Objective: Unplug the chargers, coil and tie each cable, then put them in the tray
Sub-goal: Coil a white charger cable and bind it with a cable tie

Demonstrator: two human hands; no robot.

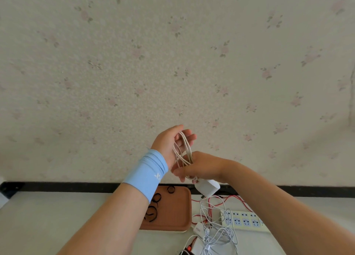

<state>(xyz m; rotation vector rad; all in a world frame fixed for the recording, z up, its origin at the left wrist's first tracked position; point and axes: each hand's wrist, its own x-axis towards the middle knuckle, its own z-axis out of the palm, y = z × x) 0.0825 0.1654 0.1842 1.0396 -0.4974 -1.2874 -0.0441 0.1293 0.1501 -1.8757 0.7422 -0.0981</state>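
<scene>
1. A cream wallpapered wall (172, 62) with faint pink flowers fills most of the head view. A black strip (57, 186) runs along its foot, behind a pale tabletop (57, 226).
2. The left hand (170, 143), with a light blue fabric wristband (148, 173) on its wrist, is raised in front of the wall. Its fingers are loosely extended, and the loops of a cream-coloured braided cable (184, 149) are wound round them.
3. The right hand (199, 167) sits just below the left, its fingers curled round the lower end of the same loops.
4. A white block-shaped charger (208, 186) hangs from the cable right under the right hand, above the table.
5. A terracotta rectangular tray with rounded corners (172, 216) lies on the table below the hands. It holds several black elastic loops (153, 210).
6. To the right of the tray is a tangle of thin white cables (217, 233), a red wire (232, 198) and a second small white charger (197, 228).
7. A pale multi-socket power strip (244, 219) lies beside the tangle, partly hidden by the right forearm.
</scene>
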